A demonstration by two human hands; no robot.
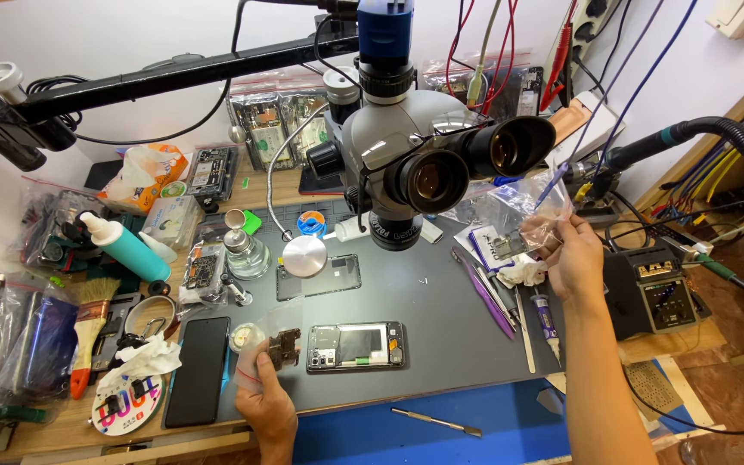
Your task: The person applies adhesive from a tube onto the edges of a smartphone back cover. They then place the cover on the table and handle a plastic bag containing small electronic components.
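Here, gripped in the left hand [267, 398] at about seven o'clock on the bench [458, 336]: one small clear bag [262, 349] with a dark circuit part [285, 348] inside, fingers pinched shut on the plastic. Just beside it, toward three o'clock, one opened phone [356, 346] lying flat, insides exposed. Up at two o'clock, the right hand [577, 258] closed on a second clear bag [523, 211] holding a small board [504, 247], close under the microscope [415, 146] eyepieces.

Risks, as a judgement: loose grip on slippery plastic, so either part could slide out and drop onto the opened phone or the bench; the raised bag near the eyepieces and the hanging wires [475, 43] could snag or knock the microscope; static from the plastic could harm the bare boards; a sleeve or forearm sweeping back could scatter the tweezers [488, 297].

Counted: two hands, both clamped on bags; two clear bags in hand; one opened phone; one dark phone [197, 368] face down at eight o'clock; one phone back cover [325, 274] near centre; one microscope; one teal bottle [127, 245] at ten o'clock; one brush [89, 323] at nine o'clock; one metal pry tool [437, 422] at six o'clock. Tweezers near three o'clock too crowded to count surely.
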